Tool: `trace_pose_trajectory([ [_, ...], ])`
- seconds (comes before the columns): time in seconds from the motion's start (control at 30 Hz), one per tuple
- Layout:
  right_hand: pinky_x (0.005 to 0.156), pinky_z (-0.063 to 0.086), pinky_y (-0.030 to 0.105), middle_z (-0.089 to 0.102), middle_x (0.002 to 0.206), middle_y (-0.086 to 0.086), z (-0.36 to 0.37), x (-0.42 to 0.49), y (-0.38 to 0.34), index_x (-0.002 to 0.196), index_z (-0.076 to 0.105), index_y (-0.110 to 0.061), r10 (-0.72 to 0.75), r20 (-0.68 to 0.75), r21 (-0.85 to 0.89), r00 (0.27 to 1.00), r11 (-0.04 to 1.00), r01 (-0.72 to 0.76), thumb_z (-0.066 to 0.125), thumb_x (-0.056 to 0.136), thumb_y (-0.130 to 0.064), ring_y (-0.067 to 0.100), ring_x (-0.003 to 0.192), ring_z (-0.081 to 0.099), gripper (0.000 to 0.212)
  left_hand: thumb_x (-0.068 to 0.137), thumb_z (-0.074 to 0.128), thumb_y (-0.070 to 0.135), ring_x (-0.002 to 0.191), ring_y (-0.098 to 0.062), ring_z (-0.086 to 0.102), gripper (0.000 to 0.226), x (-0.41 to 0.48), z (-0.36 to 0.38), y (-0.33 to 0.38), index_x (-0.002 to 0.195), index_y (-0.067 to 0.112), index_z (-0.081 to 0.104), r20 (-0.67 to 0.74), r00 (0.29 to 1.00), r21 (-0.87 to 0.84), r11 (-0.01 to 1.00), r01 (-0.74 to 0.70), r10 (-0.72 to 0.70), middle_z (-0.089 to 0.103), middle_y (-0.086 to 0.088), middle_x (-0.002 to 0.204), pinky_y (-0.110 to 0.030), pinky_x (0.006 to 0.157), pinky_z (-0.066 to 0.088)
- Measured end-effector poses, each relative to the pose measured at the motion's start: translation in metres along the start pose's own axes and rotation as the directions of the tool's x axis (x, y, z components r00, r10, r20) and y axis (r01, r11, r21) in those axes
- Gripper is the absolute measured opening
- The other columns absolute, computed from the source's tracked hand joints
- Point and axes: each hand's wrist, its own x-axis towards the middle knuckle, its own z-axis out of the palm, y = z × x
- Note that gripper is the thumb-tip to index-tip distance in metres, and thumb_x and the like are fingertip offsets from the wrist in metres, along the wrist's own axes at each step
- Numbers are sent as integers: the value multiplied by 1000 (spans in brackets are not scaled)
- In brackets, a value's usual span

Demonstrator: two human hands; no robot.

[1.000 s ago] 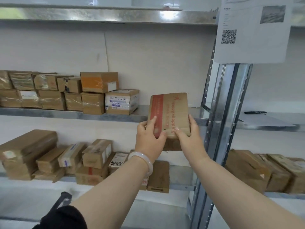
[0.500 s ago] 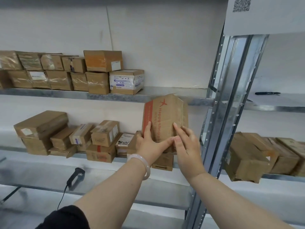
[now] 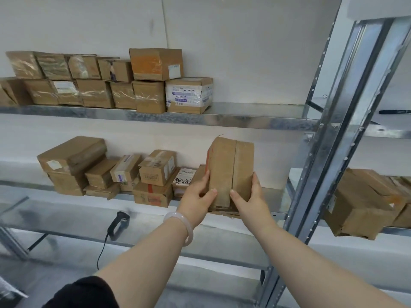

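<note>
A brown cardboard parcel (image 3: 231, 165) with a red stripe on its left side stands upright at the right end of the middle shelf (image 3: 273, 196), on top of a flat box. My left hand (image 3: 198, 196) grips its left edge, thumb on the front. My right hand (image 3: 249, 196) holds its right edge, thumb on the front. A pale bangle (image 3: 184, 223) circles my left wrist.
Several taped boxes (image 3: 124, 172) crowd the middle shelf left of the parcel. More boxes (image 3: 155, 78) fill the upper shelf (image 3: 255, 121). A steel upright (image 3: 333, 134) rises just right of my hands. A torn box (image 3: 364, 203) sits beyond it. A barcode scanner (image 3: 119, 223) lies on the lower shelf.
Both hands have lowered the parcel from the upper shelf level to the middle shelf and turned it, so its seamed face now shows. The view has tilted down.
</note>
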Motion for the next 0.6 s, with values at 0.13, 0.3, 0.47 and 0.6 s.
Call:
trace_pose_trajectory([
  [0.13,115,33,40,34,153,-5,19,-4,1,156,10,-35,-88,29,-72,996,993,90,57,96,-32,14,137,37,75,98,58,37,135,-19,47,76,-2,-4,-6,160,28,14,-63,998,240,970,31,-16,42,-1,153,-41,114,40],
  [0.3,120,24,36,33,153,-9,40,-18,-4,153,26,-36,-132,81,7,988,991,132,43,102,-25,6,139,29,54,75,72,65,145,-30,28,128,-6,-5,-10,157,22,-17,-124,974,323,920,222,-191,11,-10,161,-43,117,28],
  [0.47,117,29,33,41,148,-13,34,-22,-6,148,39,-33,-190,171,-94,967,974,208,42,103,-23,3,135,34,46,73,80,56,144,-30,28,125,-4,-19,-24,157,39,-11,-119,963,145,955,257,-241,16,-7,157,-45,120,28],
  [0.6,108,40,37,43,141,-8,25,-10,5,146,33,-38,-131,72,-210,989,967,143,56,89,-50,11,127,43,63,61,82,59,137,-28,44,124,-10,-33,-41,154,53,1,12,960,-156,948,278,-280,27,-2,158,-51,113,41],
])
